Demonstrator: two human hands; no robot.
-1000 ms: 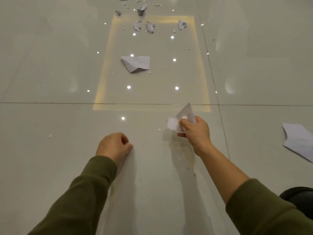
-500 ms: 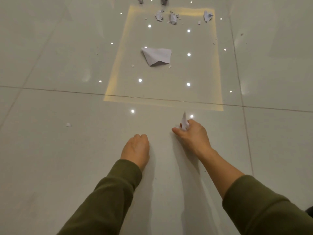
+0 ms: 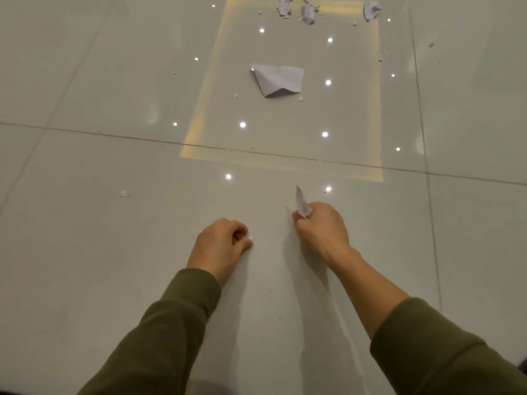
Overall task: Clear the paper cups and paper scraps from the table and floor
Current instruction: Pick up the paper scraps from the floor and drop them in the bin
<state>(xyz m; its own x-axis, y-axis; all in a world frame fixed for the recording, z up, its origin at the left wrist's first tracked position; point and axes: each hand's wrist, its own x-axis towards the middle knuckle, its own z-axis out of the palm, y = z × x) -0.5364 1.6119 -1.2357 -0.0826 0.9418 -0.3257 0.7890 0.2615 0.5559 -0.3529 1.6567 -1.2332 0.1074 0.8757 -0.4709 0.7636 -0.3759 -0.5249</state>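
Both hands hover low over the glossy floor tiles [image 3: 85,252], the left hand [image 3: 221,246] pinching a tiny white scrap [image 3: 250,238] and the right hand [image 3: 322,229] clutching a torn paper piece [image 3: 301,205], so reaching for the folded sheet [image 3: 278,81] ahead could shake either one loose.

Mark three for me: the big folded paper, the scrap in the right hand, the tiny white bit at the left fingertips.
Folded paper [image 3: 278,81]: head view, creased middle.
Held scrap [image 3: 301,202]: head view, tip above right hand [image 3: 322,232].
Tiny bit [image 3: 250,238]: head view, corner showing at left hand [image 3: 219,246].
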